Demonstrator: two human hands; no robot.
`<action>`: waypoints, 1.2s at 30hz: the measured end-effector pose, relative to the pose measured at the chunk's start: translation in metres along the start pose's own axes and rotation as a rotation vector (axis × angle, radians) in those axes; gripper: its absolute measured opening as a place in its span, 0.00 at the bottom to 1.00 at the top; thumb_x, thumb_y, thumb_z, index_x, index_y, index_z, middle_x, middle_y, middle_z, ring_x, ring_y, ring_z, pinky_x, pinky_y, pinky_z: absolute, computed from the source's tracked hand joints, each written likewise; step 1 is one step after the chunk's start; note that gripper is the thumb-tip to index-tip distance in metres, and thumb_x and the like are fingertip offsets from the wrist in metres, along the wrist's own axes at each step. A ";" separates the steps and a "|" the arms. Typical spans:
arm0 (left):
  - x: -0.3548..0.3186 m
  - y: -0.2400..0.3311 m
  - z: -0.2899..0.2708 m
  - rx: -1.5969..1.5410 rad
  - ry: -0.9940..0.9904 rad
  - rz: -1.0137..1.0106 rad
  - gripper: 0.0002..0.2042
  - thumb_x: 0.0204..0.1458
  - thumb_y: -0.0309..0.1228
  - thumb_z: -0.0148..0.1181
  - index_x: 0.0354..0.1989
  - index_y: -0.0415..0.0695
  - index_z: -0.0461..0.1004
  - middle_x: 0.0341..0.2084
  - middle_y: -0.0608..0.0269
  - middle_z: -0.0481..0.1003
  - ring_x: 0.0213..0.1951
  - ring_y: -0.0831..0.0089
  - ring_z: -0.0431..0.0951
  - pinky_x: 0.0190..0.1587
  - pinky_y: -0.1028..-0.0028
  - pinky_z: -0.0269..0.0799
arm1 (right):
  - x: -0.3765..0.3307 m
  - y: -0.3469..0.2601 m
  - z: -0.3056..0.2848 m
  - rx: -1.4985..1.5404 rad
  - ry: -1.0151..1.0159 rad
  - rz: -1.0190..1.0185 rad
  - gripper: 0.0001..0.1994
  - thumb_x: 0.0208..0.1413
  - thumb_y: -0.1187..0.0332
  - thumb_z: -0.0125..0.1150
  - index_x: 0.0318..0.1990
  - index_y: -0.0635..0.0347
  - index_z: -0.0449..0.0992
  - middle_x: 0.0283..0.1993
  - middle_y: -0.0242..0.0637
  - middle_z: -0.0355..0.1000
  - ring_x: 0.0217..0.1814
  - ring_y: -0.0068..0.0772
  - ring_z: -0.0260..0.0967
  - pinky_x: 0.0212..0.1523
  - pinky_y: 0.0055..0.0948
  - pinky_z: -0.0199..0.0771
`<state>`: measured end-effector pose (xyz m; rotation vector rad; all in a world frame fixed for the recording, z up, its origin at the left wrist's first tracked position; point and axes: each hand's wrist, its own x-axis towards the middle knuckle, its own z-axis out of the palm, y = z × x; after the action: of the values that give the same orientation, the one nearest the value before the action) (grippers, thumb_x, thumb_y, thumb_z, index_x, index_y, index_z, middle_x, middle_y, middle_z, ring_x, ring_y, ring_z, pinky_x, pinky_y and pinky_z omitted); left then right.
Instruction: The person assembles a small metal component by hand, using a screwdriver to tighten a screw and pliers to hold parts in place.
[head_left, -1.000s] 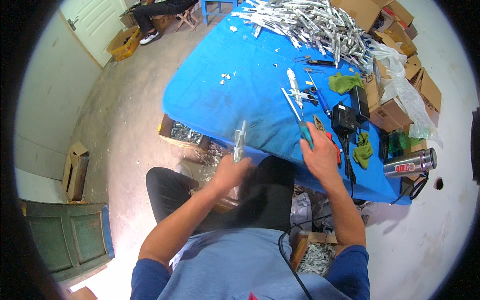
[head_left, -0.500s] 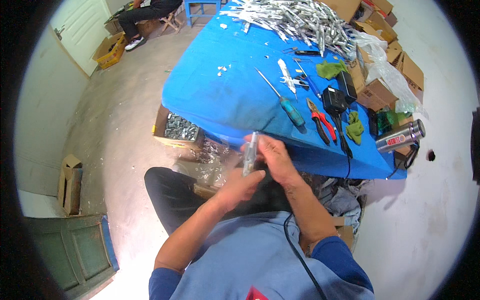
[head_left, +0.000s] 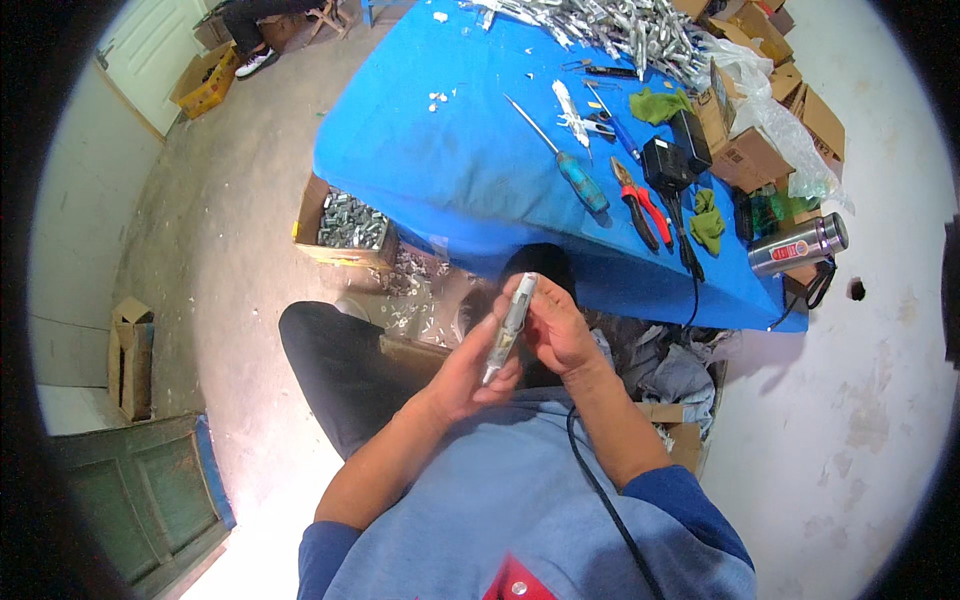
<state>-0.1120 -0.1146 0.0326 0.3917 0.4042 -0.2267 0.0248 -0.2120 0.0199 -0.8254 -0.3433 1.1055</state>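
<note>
We cannot see the lower end of the slim silvery metal tube (head_left: pixel 508 328): our left hand (head_left: pixel 470 372) covers it. Beyond the blue-covered table (head_left: pixel 470 170), the heap of silvery metal pieces (head_left: pixel 620 25) and a seated person (head_left: pixel 262 20) are cut off by the top edge.

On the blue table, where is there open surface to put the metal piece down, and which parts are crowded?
The blue table is bare across its near left part, between the small white bits and the screwdriver. The far edge is heaped with metal parts. The right side is crowded: pliers, black charger, green cloths, steel flask.
</note>
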 end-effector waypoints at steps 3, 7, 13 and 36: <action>0.003 -0.006 -0.005 0.054 0.045 -0.016 0.32 0.60 0.65 0.39 0.22 0.46 0.65 0.13 0.68 0.60 0.11 0.82 0.52 0.14 0.82 0.49 | -0.004 0.001 0.006 -0.076 0.100 0.000 0.13 0.68 0.64 0.48 0.53 0.62 0.71 0.43 0.38 0.76 0.45 0.27 0.73 0.47 0.29 0.74; 0.009 -0.014 -0.015 0.135 0.129 -0.017 0.30 0.60 0.64 0.41 0.22 0.48 0.65 0.14 0.70 0.61 0.12 0.83 0.53 0.15 0.83 0.49 | -0.012 0.003 0.008 -0.252 0.247 -0.063 0.15 0.66 0.67 0.50 0.56 0.63 0.70 0.43 0.37 0.76 0.45 0.25 0.72 0.47 0.26 0.73; 0.016 -0.027 -0.019 0.153 0.224 -0.048 0.28 0.60 0.63 0.43 0.23 0.49 0.65 0.15 0.70 0.61 0.13 0.83 0.53 0.15 0.84 0.48 | -0.020 0.006 -0.005 -0.668 0.392 -0.121 0.14 0.59 0.68 0.63 0.49 0.65 0.76 0.40 0.33 0.76 0.41 0.18 0.70 0.43 0.21 0.71; 0.017 -0.022 -0.018 0.166 0.262 0.200 0.18 0.63 0.53 0.48 0.43 0.51 0.72 0.26 0.70 0.72 0.24 0.81 0.71 0.22 0.80 0.64 | -0.017 -0.011 0.007 -0.439 0.208 0.291 0.12 0.65 0.62 0.54 0.42 0.63 0.75 0.46 0.39 0.76 0.41 0.23 0.73 0.40 0.24 0.77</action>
<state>-0.1093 -0.1290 0.0027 0.6251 0.6016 -0.0130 0.0201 -0.2266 0.0349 -1.4037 -0.3006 1.2183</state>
